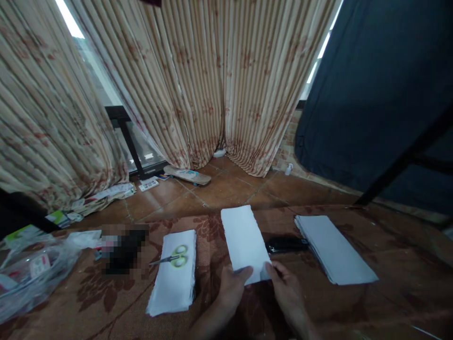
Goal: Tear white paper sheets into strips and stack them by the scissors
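A white rectangular paper (244, 241) with rough long edges is held up in front of me. My left hand (235, 285) pinches its lower left corner, thumb on top. At the lower right corner my right hand (285, 283) grips it between thumb and fingers, and the corner curls a little. To the left lies a stack of white paper (171, 288), with green-handled scissors (177, 257) resting on top. Another paper stack (336, 250) sits to the right. Between that stack and the held paper is a glossy black long object (286, 244), its ends partly hidden.
A brown patterned cloth (116, 302) covers the table. Clear plastic bags (38, 274) and a pixelated dark object (125, 250) are on its left side. Beyond the table, a skateboard (187, 175) lies on the tiled floor by long curtains (198, 85).
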The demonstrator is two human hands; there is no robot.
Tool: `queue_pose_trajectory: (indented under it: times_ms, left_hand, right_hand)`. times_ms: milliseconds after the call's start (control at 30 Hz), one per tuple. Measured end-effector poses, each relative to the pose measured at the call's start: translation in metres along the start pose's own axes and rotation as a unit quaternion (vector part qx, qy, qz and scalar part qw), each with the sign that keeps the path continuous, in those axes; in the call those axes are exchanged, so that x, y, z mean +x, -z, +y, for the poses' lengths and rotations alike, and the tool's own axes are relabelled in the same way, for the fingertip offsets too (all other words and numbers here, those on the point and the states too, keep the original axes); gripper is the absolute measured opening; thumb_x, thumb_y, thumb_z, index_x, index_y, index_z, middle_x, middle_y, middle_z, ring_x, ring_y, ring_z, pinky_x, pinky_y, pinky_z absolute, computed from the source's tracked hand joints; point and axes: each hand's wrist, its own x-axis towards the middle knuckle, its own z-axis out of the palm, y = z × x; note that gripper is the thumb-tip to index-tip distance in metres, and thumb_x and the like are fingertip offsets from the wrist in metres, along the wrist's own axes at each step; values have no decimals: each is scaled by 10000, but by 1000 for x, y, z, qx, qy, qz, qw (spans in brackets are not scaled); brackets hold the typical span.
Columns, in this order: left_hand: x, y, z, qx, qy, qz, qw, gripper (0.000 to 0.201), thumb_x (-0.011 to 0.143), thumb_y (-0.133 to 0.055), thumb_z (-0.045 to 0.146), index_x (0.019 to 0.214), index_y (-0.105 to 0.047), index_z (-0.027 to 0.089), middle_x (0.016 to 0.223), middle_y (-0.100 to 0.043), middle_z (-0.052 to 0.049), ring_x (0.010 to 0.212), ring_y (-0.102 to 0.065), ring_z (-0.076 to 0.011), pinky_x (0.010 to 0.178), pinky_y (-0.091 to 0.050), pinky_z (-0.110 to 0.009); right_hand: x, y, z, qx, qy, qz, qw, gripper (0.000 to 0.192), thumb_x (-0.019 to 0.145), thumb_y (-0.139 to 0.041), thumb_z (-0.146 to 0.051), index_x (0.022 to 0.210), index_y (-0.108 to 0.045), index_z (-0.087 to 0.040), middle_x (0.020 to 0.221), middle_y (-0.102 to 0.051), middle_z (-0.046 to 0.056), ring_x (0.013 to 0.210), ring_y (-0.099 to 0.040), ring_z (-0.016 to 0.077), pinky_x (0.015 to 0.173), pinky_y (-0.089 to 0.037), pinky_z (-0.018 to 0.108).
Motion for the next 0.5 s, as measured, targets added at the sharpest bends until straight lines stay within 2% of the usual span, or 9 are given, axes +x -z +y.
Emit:
queue_pose_trajectory:
  times_ms: [100, 200, 300, 400, 500]
  left_hand:
    - [-10, 1, 0, 11, 23, -14, 1000, 444, 628, -759, 410, 920, -681, 84, 816, -705, -105, 635, -630, -179, 524, -471, -251]
    - [-15, 3, -4, 61, 72, -22, 995, 477, 654, -720, 512, 896, -668, 104, 715, -687, -72, 556, -606, -151, 492, -434, -235]
    - [-18, 6, -11, 115, 90, -53, 988, 497, 659, -675, 598, 822, -647, 129, 644, -658, -46, 527, -592, -142, 473, -403, -221]
    - [-22, 14, -19, 177, 97, -77, 976, 497, 657, -646, 642, 726, -608, 152, 614, -639, -31, 511, -583, -135, 478, -397, -219]
    - [-23, 24, -25, 234, 84, -91, 964, 489, 653, -648, 646, 691, -591, 162, 602, -637, -26, 524, -587, -138, 510, -418, -226]
  right_hand:
    - [-2, 2, 1, 21, 1, 20, 1000, 547, 707, -574, -647, 880, -698, -143, 672, -681, 40, 622, -606, 206, 576, -468, 282]
    - [-3, 10, 2, 44, -1, 42, 998, 530, 699, -581, -646, 839, -697, -149, 622, -651, 22, 568, -569, 182, 513, -431, 259]
    - [-2, 23, 5, 43, 17, 62, 997, 475, 727, -573, -612, 793, -684, -155, 601, -627, 11, 544, -533, 159, 493, -408, 244]
    - [6, 50, 9, 2, 38, 110, 993, 437, 747, -561, -581, 751, -669, -158, 600, -620, 13, 565, -535, 160, 513, -416, 243]
    - [23, 95, 14, -30, 50, 193, 980, 447, 730, -551, -584, 780, -673, -156, 613, -640, 19, 572, -560, 175, 528, -439, 257]
